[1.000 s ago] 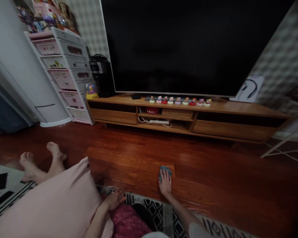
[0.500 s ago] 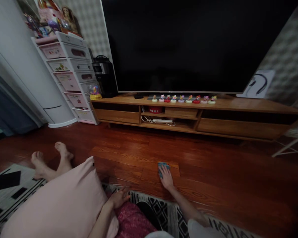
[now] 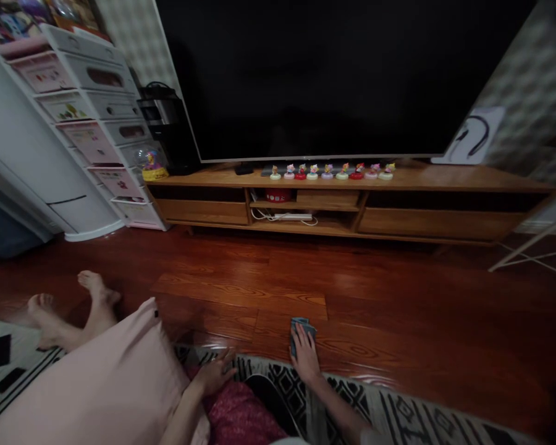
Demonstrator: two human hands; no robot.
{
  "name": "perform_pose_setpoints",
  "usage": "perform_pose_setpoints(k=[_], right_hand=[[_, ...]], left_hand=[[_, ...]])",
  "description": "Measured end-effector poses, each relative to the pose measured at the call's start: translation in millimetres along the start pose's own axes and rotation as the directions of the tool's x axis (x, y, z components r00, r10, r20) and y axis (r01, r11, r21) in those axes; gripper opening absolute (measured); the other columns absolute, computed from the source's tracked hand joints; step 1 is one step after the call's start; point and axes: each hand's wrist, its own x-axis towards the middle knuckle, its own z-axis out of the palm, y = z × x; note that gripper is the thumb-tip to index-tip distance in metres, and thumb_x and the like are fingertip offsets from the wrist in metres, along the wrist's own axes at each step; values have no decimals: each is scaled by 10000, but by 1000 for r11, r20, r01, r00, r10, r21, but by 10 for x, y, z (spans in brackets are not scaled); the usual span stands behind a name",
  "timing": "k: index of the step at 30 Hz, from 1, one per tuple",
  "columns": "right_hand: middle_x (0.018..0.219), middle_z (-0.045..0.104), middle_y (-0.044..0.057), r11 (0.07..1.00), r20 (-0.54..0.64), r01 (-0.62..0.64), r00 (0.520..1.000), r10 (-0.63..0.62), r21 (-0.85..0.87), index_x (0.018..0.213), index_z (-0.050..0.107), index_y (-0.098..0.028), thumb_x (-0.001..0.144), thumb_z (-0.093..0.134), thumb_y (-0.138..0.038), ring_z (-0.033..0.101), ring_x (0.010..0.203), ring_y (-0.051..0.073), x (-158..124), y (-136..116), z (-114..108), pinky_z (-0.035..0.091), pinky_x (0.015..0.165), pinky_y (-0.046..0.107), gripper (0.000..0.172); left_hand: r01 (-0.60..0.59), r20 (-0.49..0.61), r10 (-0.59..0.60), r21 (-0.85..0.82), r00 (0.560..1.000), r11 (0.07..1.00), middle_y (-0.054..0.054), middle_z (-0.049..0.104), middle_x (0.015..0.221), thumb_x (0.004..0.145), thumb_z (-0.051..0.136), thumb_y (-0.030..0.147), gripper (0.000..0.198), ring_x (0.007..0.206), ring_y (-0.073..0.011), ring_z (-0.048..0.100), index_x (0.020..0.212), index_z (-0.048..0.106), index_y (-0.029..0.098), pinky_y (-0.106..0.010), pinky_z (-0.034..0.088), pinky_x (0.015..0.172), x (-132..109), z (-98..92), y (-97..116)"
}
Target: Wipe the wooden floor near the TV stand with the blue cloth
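My right hand (image 3: 306,359) lies over a folded blue cloth (image 3: 298,321), pressing it to the wooden floor just beyond the rug's edge. The palm covers much of the cloth, and its top end shows past the fingertips. My left hand (image 3: 216,373) rests by the dark red patterned fabric (image 3: 245,414) over my knee. Its fingers are spread and hold nothing. A large pink pillow (image 3: 92,377) lies against my left forearm.
A patterned rug (image 3: 398,411) runs along the near floor. Bare feet (image 3: 95,287) extend past the pillow at left. Across the floor (image 3: 204,259) stands a low wooden TV cabinet (image 3: 204,211) with several small figurines (image 3: 327,173). A drawer tower (image 3: 90,133) stands at left.
My right hand has drawn the cloth back toward me over the floor, off the lighter plank. The left hand stays in place. The camera view has shifted slightly.
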Motion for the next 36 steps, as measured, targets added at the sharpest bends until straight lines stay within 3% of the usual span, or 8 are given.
perform_pose_setpoints(k=[5, 14, 19, 23, 26, 29, 31, 36], right_hand=[[1607, 229, 38, 1000, -21, -17, 1000, 17, 14, 1507, 330, -255, 935, 371, -372, 132, 1483, 217, 408, 125, -232, 114, 1190, 458, 585], [1617, 180, 81, 905, -172, -395, 914, 368, -159, 1523, 299, -223, 948, 269, -461, 143, 1475, 262, 597, 1724, -558, 184, 1154, 480, 623], [1603, 194, 148, 826, -283, -555, 811, 512, -97, 1533, 268, -182, 934, 246, -433, 143, 1467, 318, 798, 2077, -552, 193, 1120, 564, 650], [1597, 193, 185, 827, -300, -562, 793, 531, -24, 1542, 233, -153, 923, 270, -381, 136, 1460, 359, 1325, 1842, -521, 172, 1100, 619, 661], [1603, 181, 175, 872, -207, -489, 855, 476, -12, 1546, 210, -140, 927, 283, -364, 125, 1464, 356, 1745, 1361, -455, 140, 1117, 612, 663], [1609, 192, 132, 973, -96, -228, 970, 223, -43, 1536, 260, -173, 949, 289, -357, 106, 1477, 323, 1965, 682, -285, 116, 1146, 573, 616], [1612, 199, 96, 999, -5, 8, 1000, -9, -52, 1529, 281, -197, 951, 347, -355, 96, 1483, 294, 1971, 248, -130, 104, 1169, 522, 603], [1625, 165, -10, 836, 127, 546, 827, -548, 53, 1535, 233, -310, 948, 425, -345, 93, 1487, 210, 1974, -175, 42, 117, 1190, 432, 619]], left_hand=[[-39, -12, 39, 17, 999, 999, -9, 258, 1603, 927, 460, 401, 594, 1439, -238, 296, 1500, 334, 310, -365, 291, 1152, 115, 54, 56], [-76, 17, 74, 131, 997, 988, -48, 31, 1635, 819, 598, 252, 810, 1487, -317, 37, 1528, 219, 347, -616, 163, 1145, 418, 177, 320], [7, 38, -16, 222, 999, 975, -84, -25, 1627, 708, 674, 158, 990, 1475, -374, -17, 1534, 165, 352, -767, 114, 1050, 759, 322, 512], [60, -33, -56, 117, 998, 991, -57, -30, 1634, 729, 660, 121, 980, 1457, -410, -89, 1519, 163, 420, -839, -8, 975, 1042, 393, 543], [91, -79, -86, 66, 993, 994, -42, -2, 1639, 751, 653, 117, 932, 1445, -425, -127, 1498, 214, 459, -846, -41, 956, 1176, 414, 527], [103, -72, -97, 86, 993, 991, -50, -1, 1638, 721, 740, 209, 988, 1432, -449, -149, 1499, 188, 466, -863, -16, 937, 1232, 403, 524], [106, -35, -102, 111, 994, 988, -74, -59, 1631, 617, 844, 301, 1166, 1416, -477, -173, 1512, 112, 448, -884, 16, 907, 1249, 373, 535], [172, -36, -170, 82, 985, 982, -119, -150, 1611, 376, 949, 412, 1442, 1369, -537, -233, 1526, 80, 397, -913, 100, 848, 1349, 238, 583]])
